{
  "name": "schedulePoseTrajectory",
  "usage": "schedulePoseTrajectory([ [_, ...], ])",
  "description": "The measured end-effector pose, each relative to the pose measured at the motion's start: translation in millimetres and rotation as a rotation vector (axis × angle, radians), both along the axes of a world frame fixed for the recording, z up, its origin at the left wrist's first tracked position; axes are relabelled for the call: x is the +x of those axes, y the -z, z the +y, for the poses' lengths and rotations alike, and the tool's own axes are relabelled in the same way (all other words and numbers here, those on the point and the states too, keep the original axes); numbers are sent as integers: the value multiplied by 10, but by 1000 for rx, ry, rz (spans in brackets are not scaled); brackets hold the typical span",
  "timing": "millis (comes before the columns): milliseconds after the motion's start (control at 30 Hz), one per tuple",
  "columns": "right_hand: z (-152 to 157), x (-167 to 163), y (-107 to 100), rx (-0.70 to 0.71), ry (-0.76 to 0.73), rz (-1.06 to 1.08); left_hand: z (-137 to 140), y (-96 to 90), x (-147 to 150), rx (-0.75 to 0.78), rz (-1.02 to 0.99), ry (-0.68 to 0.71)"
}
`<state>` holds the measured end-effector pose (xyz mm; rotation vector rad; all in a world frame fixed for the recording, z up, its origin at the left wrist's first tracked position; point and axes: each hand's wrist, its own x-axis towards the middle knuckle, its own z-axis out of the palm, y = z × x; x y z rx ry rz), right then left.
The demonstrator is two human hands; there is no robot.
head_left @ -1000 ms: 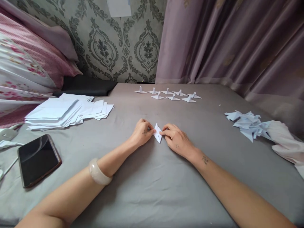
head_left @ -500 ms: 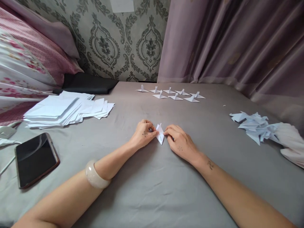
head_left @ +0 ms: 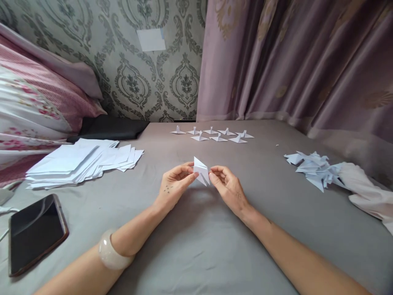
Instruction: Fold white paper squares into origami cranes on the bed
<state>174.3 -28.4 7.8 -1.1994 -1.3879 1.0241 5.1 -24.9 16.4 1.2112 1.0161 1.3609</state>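
Folded white paper [head_left: 201,171] stands tilted between the person's two hands, over the gray cloth [head_left: 196,254]; it looks raised just clear of it, though the lower tip is hard to judge. Left hand [head_left: 172,186]: thumb across the near face at the left edge, fingers behind, a pinch. Right hand [head_left: 229,190]: thumb and forefinger pinched at the right edge, remaining fingers curled.

Handling, by estimate: very light, dry, little tendency to slip. Stacked layers should be fairly stiff along creases; single flaps and points soft, easily bent or torn. Best hold: fingertip pinch on the layered side edges, light pressure, keeping off the sharp tips.

Surroundings: small folded paper figures [head_left: 218,138] in two rows beyond the hands; loose paper sheets [head_left: 64,159] stacked to the left; heaped folded pieces [head_left: 317,168] to the right.
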Motion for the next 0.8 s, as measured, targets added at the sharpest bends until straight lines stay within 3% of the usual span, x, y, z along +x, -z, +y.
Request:
schedulePoseTrajectory([
  [200,-42,-67,-46,7,-60,135,-50,5,31,57,50,35],
  [400,-56,-66,-43,56,-16,88,-41,-17,34,-24,-87,103],
  [533,-74,-73,-46,116,11,37,-44,-22,33,-84,-36,169],
  [800,-104,-67,-20,337,134,-188,-48,-16,42,-41,11,-2],
])
